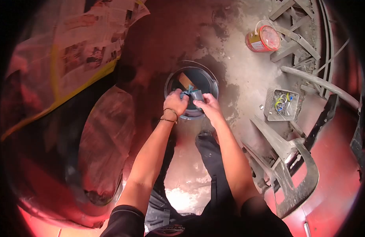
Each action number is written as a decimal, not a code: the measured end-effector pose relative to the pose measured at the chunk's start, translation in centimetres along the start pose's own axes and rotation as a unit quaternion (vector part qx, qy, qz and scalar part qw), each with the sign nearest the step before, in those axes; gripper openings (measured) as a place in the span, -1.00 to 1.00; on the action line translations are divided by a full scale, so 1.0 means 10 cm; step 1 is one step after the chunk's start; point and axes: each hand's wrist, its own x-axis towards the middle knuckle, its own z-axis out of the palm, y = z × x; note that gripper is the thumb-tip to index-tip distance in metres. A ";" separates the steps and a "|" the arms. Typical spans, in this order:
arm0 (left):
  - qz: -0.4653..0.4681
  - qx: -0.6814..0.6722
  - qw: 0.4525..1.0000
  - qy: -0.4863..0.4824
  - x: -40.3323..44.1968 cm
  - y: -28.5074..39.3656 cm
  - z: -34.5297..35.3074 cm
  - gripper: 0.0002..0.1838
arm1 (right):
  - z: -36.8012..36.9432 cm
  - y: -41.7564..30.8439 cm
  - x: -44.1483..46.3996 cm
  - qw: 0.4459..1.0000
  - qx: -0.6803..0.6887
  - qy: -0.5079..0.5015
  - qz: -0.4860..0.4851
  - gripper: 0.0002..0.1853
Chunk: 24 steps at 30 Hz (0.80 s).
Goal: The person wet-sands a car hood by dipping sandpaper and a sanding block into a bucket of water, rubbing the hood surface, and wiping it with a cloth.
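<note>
Handling grey-blue material (196, 95) above the bucket (190, 117) near its closer rim, left hand (176, 103) and right hand (208, 106) both gripping, further manipulation likely requiring coordinated fingers.

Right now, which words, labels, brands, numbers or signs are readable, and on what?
None readable.
Printed newspaper sheets: text and pictures, too small and blurred.
Small red-and-gold round pail: pale label on its side, illegible.
Black short-sleeved shirt: chest emblem, blurred.
Large dark round bucket: no lettering visible.
Grey-blue flexible piece between left hand and right hand: no lettering visible.
</note>
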 end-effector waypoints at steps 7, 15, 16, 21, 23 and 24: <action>-0.013 0.237 0.970 -0.042 0.90 -0.35 0.93 -0.39 | 0.39 0.55 1.25 0.901 -0.365 0.209 -0.110 -0.43; -0.088 0.049 0.987 -0.125 1.19 -0.46 0.93 -0.43 | 0.27 0.45 1.27 0.893 -0.429 0.134 -0.002 -0.21; -0.102 -0.003 0.992 -0.079 1.03 -0.35 0.82 -0.46 | 0.22 0.37 1.15 0.902 -0.410 0.136 -0.001 -0.23; -0.026 -0.436 0.899 -0.031 -0.06 0.26 0.01 -0.73 | -0.12 0.15 0.32 0.982 -0.065 0.175 -0.036 -0.38; 0.105 -0.532 0.840 -0.002 -0.50 0.52 -0.24 -0.87 | -0.58 0.32 0.25 0.984 0.173 0.048 -0.025 -0.58; 0.098 -0.583 0.807 0.009 -0.87 0.77 -0.51 -0.88 | -0.55 0.03 -0.06 0.969 0.241 -0.052 -0.009 -0.65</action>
